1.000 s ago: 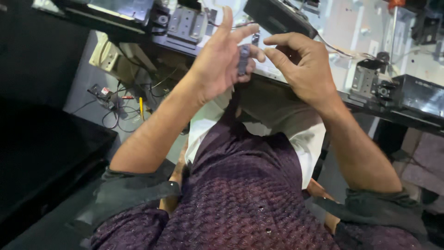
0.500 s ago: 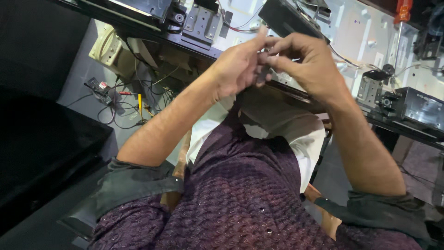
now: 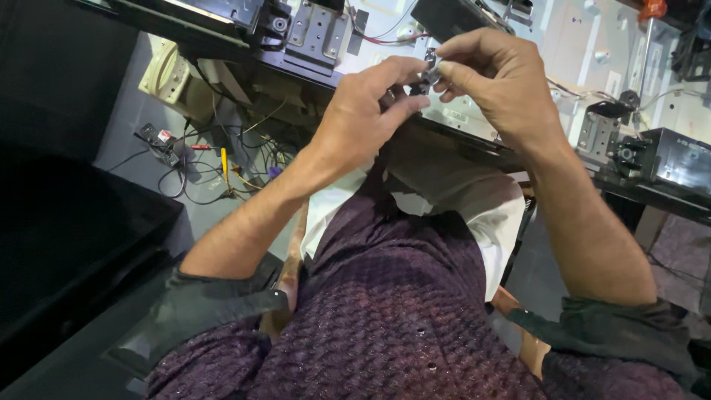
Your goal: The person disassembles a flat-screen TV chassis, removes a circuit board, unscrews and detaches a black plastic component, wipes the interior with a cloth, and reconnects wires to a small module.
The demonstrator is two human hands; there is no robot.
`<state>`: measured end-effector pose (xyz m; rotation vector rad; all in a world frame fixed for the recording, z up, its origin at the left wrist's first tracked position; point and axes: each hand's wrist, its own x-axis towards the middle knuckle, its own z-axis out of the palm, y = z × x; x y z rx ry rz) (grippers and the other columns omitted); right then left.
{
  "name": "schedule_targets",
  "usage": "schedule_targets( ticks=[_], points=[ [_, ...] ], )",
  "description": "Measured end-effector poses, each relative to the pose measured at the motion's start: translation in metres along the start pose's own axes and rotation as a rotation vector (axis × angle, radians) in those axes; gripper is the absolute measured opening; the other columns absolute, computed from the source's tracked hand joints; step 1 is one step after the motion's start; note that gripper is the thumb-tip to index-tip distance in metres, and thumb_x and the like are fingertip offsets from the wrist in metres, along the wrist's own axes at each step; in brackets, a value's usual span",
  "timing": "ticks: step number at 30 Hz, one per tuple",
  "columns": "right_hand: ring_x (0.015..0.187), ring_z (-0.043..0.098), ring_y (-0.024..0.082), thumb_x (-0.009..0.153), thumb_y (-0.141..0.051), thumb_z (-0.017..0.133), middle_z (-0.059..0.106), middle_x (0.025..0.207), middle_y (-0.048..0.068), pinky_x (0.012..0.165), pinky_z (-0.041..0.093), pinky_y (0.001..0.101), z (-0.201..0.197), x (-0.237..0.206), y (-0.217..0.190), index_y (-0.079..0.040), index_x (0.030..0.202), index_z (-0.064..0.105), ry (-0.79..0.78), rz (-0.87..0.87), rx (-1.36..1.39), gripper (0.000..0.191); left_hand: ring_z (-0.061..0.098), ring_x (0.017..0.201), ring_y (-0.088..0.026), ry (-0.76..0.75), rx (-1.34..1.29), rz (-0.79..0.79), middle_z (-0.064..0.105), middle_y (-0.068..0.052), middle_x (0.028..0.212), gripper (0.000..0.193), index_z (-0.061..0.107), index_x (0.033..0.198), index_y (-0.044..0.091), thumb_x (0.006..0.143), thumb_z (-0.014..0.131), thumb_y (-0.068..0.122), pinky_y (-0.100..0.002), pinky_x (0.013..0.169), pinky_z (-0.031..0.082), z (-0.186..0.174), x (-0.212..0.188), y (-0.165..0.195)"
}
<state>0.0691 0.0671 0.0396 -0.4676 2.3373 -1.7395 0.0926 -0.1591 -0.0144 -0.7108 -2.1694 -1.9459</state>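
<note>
A dark purple knitted garment filled the lower middle of the view, with a white cloth lying over the lap beyond it. Past the lap ran a black-edged workbench carrying pale metal panels, grey brackets and a black box-shaped unit on the right. On the grey floor to the left lay a tangle of dark wires beside a yellow-handled tool. Both forearms rose from rolled black cuffs toward the bench edge. The left hand had its fingers curled, thumb and forefinger pressed on a small metal part. The right hand met it from the other side, fingertips pinching the same piece from above. The part sat between the two hands, just above the bench's near edge; its exact shape was too small to tell
</note>
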Motion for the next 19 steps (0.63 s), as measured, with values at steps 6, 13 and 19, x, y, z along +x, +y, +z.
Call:
schedule_targets(
  ticks=[6, 13, 19],
  points=[
    [0.088, 0.073, 0.014, 0.108, -0.002, 0.068, 0.073, 0.098, 0.010, 0.081, 0.063, 0.0276, -0.017, 0.007, 0.006, 0.006, 0.116, 0.070, 0.080, 0.017, -0.105, 0.011, 0.069, 0.094, -0.009, 0.199, -0.055, 0.014, 0.074, -0.006, 0.108, 0.020, 0.066, 0.128, 0.001, 0.108, 0.065, 0.000, -0.024, 0.085, 0.058, -0.013, -0.019, -0.007],
    [0.086, 0.073, 0.012, 0.105, -0.003, 0.068, 0.074, 0.098, 0.008, 0.079, 0.063, 0.0259, -0.002, 0.014, 0.005, 0.004, 0.114, 0.072, 0.038, 0.078, -0.083, 0.012, 0.066, 0.100, -0.009, 0.252, -0.280, -0.014, 0.071, -0.004, 0.108, 0.022, 0.063, 0.132, -0.001, 0.113, 0.054, -0.004, -0.024, 0.095, 0.056, -0.020, -0.028, -0.017],
    [0.083, 0.073, 0.011, 0.103, -0.004, 0.068, 0.074, 0.095, 0.008, 0.074, 0.062, 0.0245, 0.019, 0.019, -0.001, 0.003, 0.112, 0.073, -0.022, 0.140, -0.114, 0.012, 0.068, 0.099, -0.007, 0.234, -0.266, -0.049, 0.072, -0.004, 0.106, 0.020, 0.064, 0.130, 0.000, 0.112, 0.057, -0.002, -0.021, 0.094, 0.056, -0.025, -0.029, -0.016]
  ],
)
